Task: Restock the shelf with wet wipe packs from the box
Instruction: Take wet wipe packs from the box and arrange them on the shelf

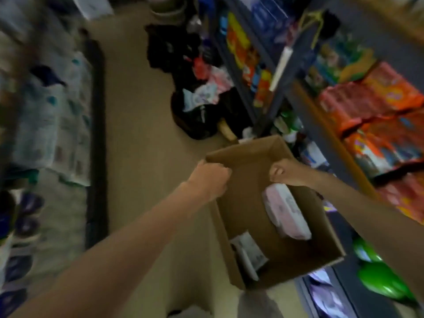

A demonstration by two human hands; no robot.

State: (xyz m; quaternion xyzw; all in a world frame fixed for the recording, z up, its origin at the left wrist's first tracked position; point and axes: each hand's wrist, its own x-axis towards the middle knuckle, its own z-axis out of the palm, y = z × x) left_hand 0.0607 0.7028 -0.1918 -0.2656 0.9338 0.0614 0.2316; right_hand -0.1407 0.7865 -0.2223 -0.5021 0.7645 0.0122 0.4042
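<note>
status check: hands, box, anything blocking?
Left hand and right hand both grip cardboard box rim. Two wipe packs inside. Black bags on aisle floor ahead.

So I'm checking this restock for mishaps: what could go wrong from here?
The box is carried by its rim alone, left hand and right hand each with a grip on the edge; the cardboard may buckle. The pink pack lies loose and could slide. Black bags crowd the aisle ahead, a possible trip.

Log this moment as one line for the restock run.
left hand grips box rim | right hand grips opposite rim | box held above floor | pink pack, white pack inside | image blurred
</note>
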